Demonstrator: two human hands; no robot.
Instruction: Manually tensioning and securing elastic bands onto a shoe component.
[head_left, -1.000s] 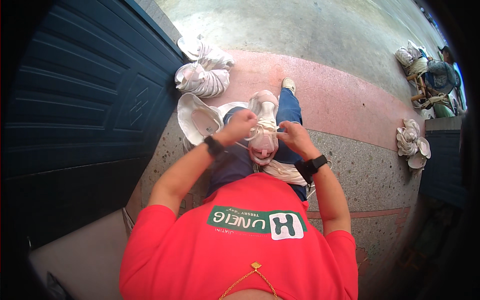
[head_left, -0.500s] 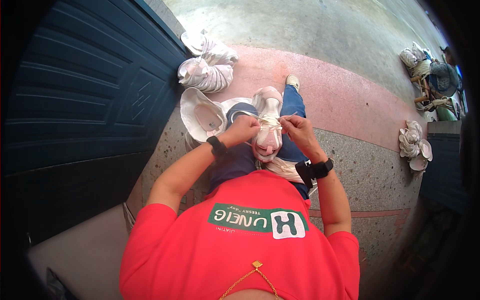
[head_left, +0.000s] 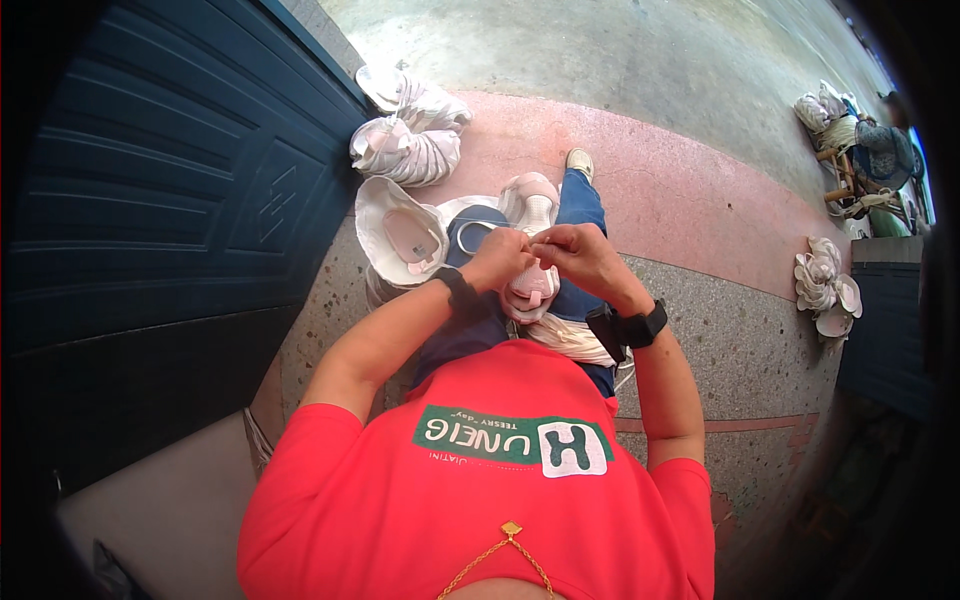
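Note:
A pale pink and white shoe upper point(head_left: 534, 287) lies on my lap, its middle covered by my hands. Over it my left hand point(head_left: 498, 262) is closed, pinching a white shoelace point(head_left: 464, 236) that loops out to the left. My right hand point(head_left: 582, 262) meets it from the right, thumb and forefinger pressed together at the lace; the exact grip point is hidden between the fingers. Left of my knee stands a white shoe upper point(head_left: 408, 240) with a pink insole-like inside. A bundle of cream laces point(head_left: 572, 338) rests on my lap near my right wrist.
Stacked white uppers point(head_left: 408, 150) sit by the dark blue metal door point(head_left: 170, 170) on the left. More pale uppers point(head_left: 824, 285) lie in a pile at the right. A person point(head_left: 885, 150) sits at the far right beside a wooden-framed rack with bundles.
My hands have come together over the shoe upper; before, they were apart on either side with the lace between them. My right hand has moved left.

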